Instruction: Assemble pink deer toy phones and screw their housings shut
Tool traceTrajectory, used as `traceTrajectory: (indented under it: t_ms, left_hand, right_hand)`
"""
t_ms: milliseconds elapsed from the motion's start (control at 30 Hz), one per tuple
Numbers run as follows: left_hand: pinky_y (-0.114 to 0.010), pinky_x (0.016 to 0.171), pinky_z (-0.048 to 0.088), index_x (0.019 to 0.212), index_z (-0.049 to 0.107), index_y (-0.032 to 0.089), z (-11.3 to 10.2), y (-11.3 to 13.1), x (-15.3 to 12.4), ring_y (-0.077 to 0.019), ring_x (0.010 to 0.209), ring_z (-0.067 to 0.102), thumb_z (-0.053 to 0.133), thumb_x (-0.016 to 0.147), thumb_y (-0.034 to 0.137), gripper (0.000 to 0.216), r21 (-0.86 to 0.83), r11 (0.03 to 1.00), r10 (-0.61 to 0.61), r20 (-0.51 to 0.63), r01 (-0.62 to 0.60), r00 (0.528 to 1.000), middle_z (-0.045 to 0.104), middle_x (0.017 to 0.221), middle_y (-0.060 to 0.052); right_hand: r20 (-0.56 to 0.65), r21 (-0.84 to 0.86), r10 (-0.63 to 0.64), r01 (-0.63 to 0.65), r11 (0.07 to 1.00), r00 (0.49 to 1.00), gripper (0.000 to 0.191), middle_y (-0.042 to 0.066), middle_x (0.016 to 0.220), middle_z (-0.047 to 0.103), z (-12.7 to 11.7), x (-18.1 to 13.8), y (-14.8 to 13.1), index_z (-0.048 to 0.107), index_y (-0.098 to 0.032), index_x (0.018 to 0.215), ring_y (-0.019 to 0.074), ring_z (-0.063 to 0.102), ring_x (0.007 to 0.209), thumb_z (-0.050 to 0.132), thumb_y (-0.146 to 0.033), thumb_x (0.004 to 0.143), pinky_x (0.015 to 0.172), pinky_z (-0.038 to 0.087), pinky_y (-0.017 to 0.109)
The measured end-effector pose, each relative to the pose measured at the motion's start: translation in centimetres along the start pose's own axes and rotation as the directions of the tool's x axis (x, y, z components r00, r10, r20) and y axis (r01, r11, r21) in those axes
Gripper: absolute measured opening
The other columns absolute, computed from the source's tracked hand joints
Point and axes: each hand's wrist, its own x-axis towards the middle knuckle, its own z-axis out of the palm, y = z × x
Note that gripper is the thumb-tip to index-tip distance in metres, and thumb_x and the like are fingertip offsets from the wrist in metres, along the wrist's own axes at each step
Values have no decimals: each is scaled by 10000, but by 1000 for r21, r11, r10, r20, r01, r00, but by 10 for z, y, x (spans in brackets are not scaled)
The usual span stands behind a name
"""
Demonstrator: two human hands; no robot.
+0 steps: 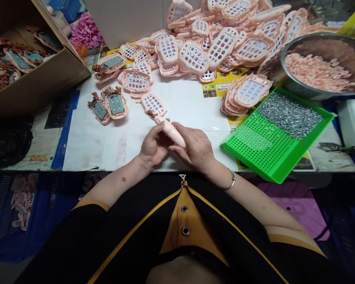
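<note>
Between my two hands, over the front of the white work surface, a pink plastic toy-phone casing (174,134) is held tilted on its edge, with a small brown part at its far end. My left hand (154,146) grips it from the left, its fingers partly hidden behind the casing. My right hand (197,146) closes on it from the right, thumb along the near end. Just beyond lies a pink phone front with a white keypad (154,104). To the left rest pink half-shells with grey-green inserts and brown pieces (117,103).
A heap of pink keypad fronts (195,57) fills the back. At right stand a stack of shells (248,92), a green perforated tray (279,173) with many small metal screws, and a metal bowl (286,73) of small pink pieces. A cardboard box (68,73) holds assembled halves at left.
</note>
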Motion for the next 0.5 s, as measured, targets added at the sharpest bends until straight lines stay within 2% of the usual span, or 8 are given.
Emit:
traceTrajectory:
  t_ms: [100, 200, 367, 433, 500]
  left_hand:
    - [-364, 925, 539, 901, 691, 164, -3, 4, -4, -250, 975, 700, 732, 742, 413, 299, -30, 999, -8, 95, 11, 995, 742, 903, -56]
    - [-353, 877, 547, 923, 685, 174, -4, 3, -9, -236, 910, 704, 722, 750, 449, 327, -42, 998, -48, 154, 55, 987, 738, 898, -48]
    - [-287, 837, 532, 925, 659, 185, -2, -1, -19, -190, 863, 695, 641, 804, 409, 255, -50, 997, -59, 123, 66, 991, 706, 828, -22]
    - [-285, 848, 536, 942, 661, 172, -2, -1, -24, -186, 853, 697, 603, 824, 401, 264, -62, 996, -56, 120, 64, 991, 710, 843, -31]
    - [-294, 874, 542, 978, 670, 147, -1, 1, -29, -190, 867, 704, 575, 837, 412, 315, -75, 995, -53, 144, 64, 988, 724, 894, -57]
  right_hand:
    - [-51, 56, -34, 37, 998, 998, 773, 236, 1380, 638, 1, -1, -1, 386, -83, 1498, 344, 626, 1248, 390, -645, 967, 1035, 503, 517]
    - [-65, 83, -72, 77, 994, 995, 682, 237, 1415, 615, -1, -3, -5, 412, -84, 1484, 341, 587, 1327, 380, -564, 1000, 1099, 456, 540]
    - [-123, -9, -258, 259, 966, 958, 545, 173, 1391, 656, -11, -5, -11, 451, -128, 1465, 283, 594, 1340, 462, -426, 1010, 1132, 429, 482]
    - [-163, -91, -310, 299, 950, 937, 539, 161, 1367, 674, -14, -4, -12, 453, -140, 1462, 266, 603, 1329, 463, -435, 1011, 1127, 432, 459]
    - [-170, -101, -298, 284, 953, 939, 564, 172, 1420, 630, -17, -2, -14, 469, -160, 1450, 265, 572, 1360, 421, -510, 1010, 1130, 429, 460]
